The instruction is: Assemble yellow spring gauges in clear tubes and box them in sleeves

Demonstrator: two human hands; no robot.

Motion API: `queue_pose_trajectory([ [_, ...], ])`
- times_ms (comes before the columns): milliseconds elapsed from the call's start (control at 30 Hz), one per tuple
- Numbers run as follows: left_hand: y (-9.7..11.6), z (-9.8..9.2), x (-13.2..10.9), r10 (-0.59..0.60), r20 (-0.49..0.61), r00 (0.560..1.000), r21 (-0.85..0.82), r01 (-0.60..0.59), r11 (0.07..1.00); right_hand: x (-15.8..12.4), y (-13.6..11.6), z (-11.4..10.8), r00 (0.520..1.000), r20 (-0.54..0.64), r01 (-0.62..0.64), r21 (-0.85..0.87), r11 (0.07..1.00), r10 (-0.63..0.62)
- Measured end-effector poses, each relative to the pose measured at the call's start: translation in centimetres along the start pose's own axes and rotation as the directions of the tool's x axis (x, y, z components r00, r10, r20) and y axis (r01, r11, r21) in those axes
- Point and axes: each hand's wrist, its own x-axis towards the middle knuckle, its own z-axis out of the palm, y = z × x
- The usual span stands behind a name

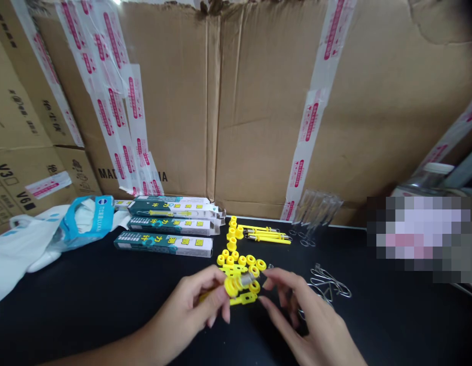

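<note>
My left hand point(205, 300) is closed around a yellow plastic spring-scale part point(231, 287), with a ring-shaped collar and a grey metal coil spring point(248, 278) at its right end. Just right of the spring, my right hand point(292, 300) has its thumb and index finger apart, with nothing visible between them. Below and behind the held part lie flat yellow strips with slots point(243, 299). Several yellow rings and caps point(250, 260) are scattered beyond my hands. Bent wire hooks point(331, 282) lie beside my right hand.
Printed narrow boxes point(163, 244) lie at the back left, near a blue-and-white plastic package point(93, 218). Yellow rods with springs point(268, 235), stacked yellow caps point(231, 234) and clear tubes point(315, 208) stand or lie farther back. A taped cardboard wall point(251, 112) closes the black table's rear.
</note>
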Motion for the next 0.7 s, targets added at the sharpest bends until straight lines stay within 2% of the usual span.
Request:
queue_pose_trajectory([
  [67, -0.3, -0.2, 0.4, -0.032, -0.038, 0.999, -0.147, 0.026, 0.989, 0.1, 0.4, 0.1, 0.999, -0.011, -0.053, -0.018, 0.998, 0.053],
  [133, -0.6, -0.3, 0.7, -0.050, -0.079, 0.996, -0.244, 0.030, 0.969, 0.5, 0.8, -0.4, 0.999, -0.009, -0.036, -0.064, 0.997, 0.036],
  [233, -0.6, -0.3, 1.0, -0.074, -0.170, 0.983, -0.328, 0.014, 0.945, 1.5, 2.1, -2.2, 0.999, 0.046, 0.018, -0.168, 0.986, -0.011],
  [333, -0.3, -0.4, 1.0, -0.113, -0.231, 0.966, -0.364, 0.022, 0.931, 2.7, 4.1, -4.6, 0.990, 0.142, 0.047, -0.153, 0.987, -0.025],
  [433, 0.0, -0.4, 1.1, -0.136, -0.228, 0.964, -0.367, 0.044, 0.929, 3.4, 6.1, -6.8, 0.931, 0.358, 0.105, -0.089, 0.991, -0.067],
  [533, 0.2, -0.3, 1.0, -0.142, -0.217, 0.966, -0.365, 0.055, 0.929, 3.4, 7.3, -7.8, 0.853, 0.521, 0.039, -0.108, 0.993, 0.023],
  [600, 0.2, -0.3, 1.0, -0.130, -0.201, 0.971, -0.340, 0.055, 0.939, 3.3, 7.6, -8.0, 0.820, 0.567, 0.003, -0.128, 0.992, 0.071],
  [700, -0.1, -0.2, 0.9, -0.101, -0.157, 0.982, -0.278, 0.054, 0.959, 3.2, 8.0, -7.9, 0.811, 0.581, -0.010, -0.108, 0.994, 0.071],
])
